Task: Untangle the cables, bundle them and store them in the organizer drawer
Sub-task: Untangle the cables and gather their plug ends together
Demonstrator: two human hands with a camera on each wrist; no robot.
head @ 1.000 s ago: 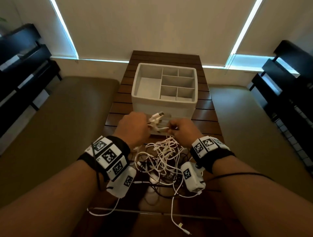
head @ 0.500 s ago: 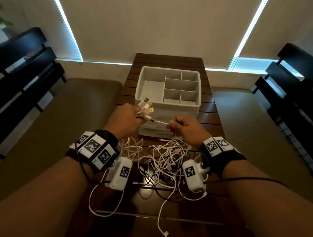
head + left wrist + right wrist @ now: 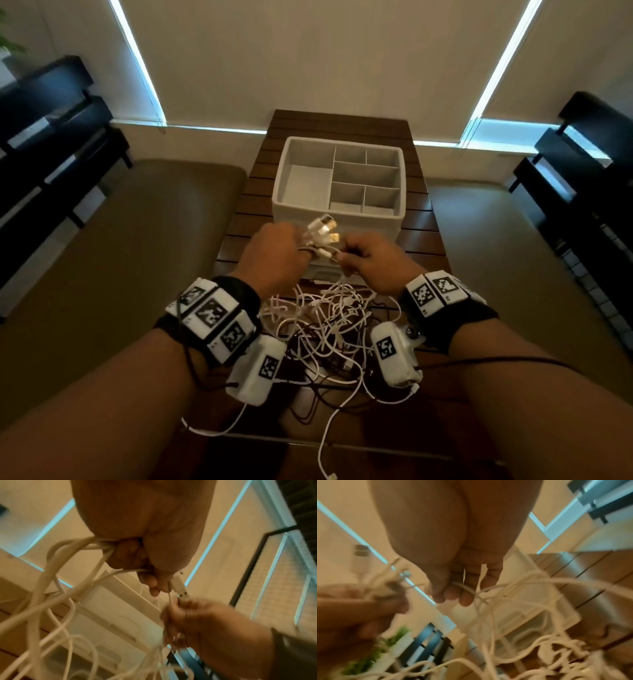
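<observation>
A tangle of white cables [image 3: 325,318], with a few dark ones mixed in, lies on the wooden table [image 3: 424,236] in front of the white organizer [image 3: 337,178]. My left hand [image 3: 277,253] grips several white cables with their USB plugs [image 3: 323,228] sticking up past the fingers [image 3: 152,582]. Close beside it, my right hand [image 3: 370,260] pinches a white cable [image 3: 467,589] between thumb and fingers [image 3: 465,597]. Both hands hover just in front of the organizer, above the pile. The organizer's lower drawers [image 3: 109,627] look closed.
The organizer's top tray has several open compartments. Beige cushions [image 3: 130,260] flank the table on both sides. Dark shelving [image 3: 48,137] stands far left and dark furniture [image 3: 589,178] far right. Loose cable ends [image 3: 325,442] trail toward the table's near edge.
The left hand moved back right toward the right hand with its plugs, after having pulled left and up. The two hands are close together again.
</observation>
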